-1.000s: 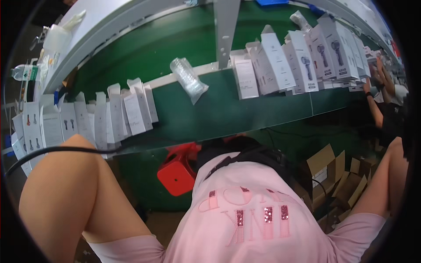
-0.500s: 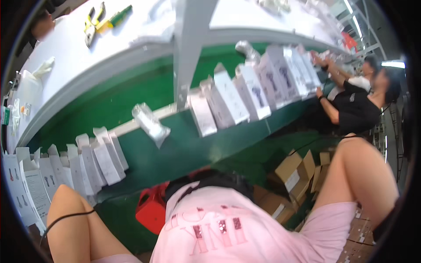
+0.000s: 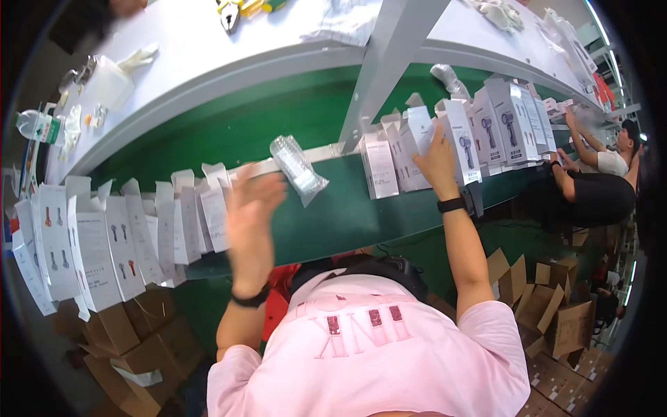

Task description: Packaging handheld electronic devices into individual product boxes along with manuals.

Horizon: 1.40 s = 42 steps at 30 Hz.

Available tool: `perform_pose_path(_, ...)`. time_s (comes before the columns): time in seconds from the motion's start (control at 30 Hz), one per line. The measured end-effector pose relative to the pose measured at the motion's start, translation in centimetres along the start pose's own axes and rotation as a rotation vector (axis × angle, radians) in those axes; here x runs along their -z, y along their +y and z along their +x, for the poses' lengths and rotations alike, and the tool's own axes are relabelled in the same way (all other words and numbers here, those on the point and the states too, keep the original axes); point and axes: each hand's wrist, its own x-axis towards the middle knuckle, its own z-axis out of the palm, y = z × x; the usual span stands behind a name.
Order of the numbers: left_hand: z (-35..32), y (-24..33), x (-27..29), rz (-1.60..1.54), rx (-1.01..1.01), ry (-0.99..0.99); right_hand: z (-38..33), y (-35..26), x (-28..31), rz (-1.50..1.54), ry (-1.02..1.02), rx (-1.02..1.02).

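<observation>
My right hand [image 3: 438,165] reaches into a row of upright white cartons on the green conveyor belt. Its thumb and fingers are closed about one open-topped white carton [image 3: 418,128], whose flap stands up. My left hand [image 3: 253,233] is blurred over the near side of the belt, fingers stretched out and nothing visible in them. Just right of it lies a bubble-wrapped item [image 3: 297,169], tilted across the belt's pale far rail. To its left stands another row of white cartons [image 3: 125,240], several with raised flaps and printed pictures of handheld devices.
A grey post [image 3: 389,66] rises beyond the belt in front of a white worktable [image 3: 229,66]. Another bubble-wrapped item [image 3: 450,81] lies farther right. Brown cardboard boxes [image 3: 149,361] sit low on the left, more on the right. Co-workers [image 3: 580,191] are at the far right.
Both my hands have come into view: the right onto a carton, the left over the belt. The whole view has shifted, showing more of the left carton row.
</observation>
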Motion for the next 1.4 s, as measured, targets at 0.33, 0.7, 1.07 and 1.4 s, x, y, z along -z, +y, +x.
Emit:
perform_pose_path(0.33, -3.1, -15.7, -8.9, -0.528, 0.730, -0.109, -11.9, -10.0, 5.8, 0.098, -0.441, 0.180)
perform_pose_path(0.7, -3.0, -20.2, -0.2, -1.282, 1.195, -0.186, -0.4, -14.4, -2.6, 0.205, -0.553, 0.487)
perform_pose_path(1.07, -6.6, -14.8, 10.5, 0.741, 0.543, -0.188, 0.6, -25.4, -21.7, 0.065, -0.148, 0.467)
perform_pose_path(1.4, -4.3, -20.2, 9.6, 1.071, 0.539, 0.031, -0.5, -35.5, -28.4, 0.230, -0.348, 0.399)
